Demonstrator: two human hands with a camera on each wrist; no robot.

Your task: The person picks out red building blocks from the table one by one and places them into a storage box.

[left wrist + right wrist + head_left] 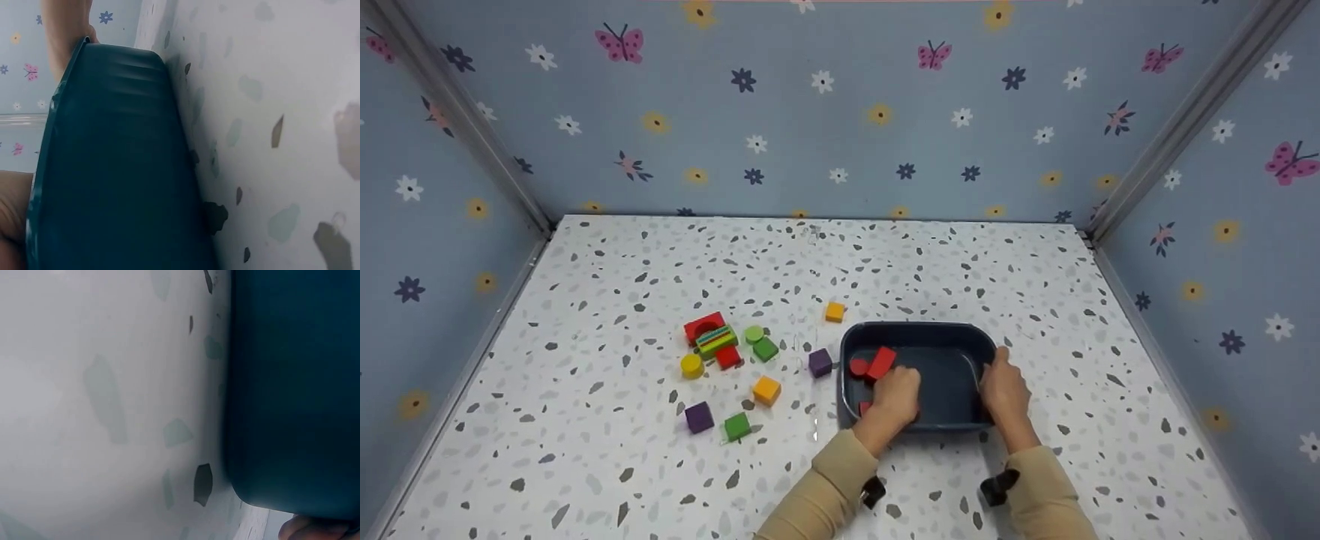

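A dark blue rectangular tub (952, 325) stands on the speckled table. My right hand (1005, 386) grips its right rim, thumb up along the edge; some fingertips (306, 529) show at the tub's end in the right wrist view. My left hand (898, 391) reaches over the near rim into the tub, fingers bent downward. Its fingertips are hidden, so I cannot tell whether it holds anything. Just beyond it in the tub lie a red rectangular block (881, 363) and a red round block (859, 367). Another red block (865, 408) shows partly at the left wrist.
Left of the tub lie a purple cube (820, 363), orange cubes (766, 391) and green cubes (737, 427). Farther left are a red arch block (704, 328), a striped green block (716, 342) and a yellow cylinder (691, 366). Flower-patterned panels (840, 112) surround the table.
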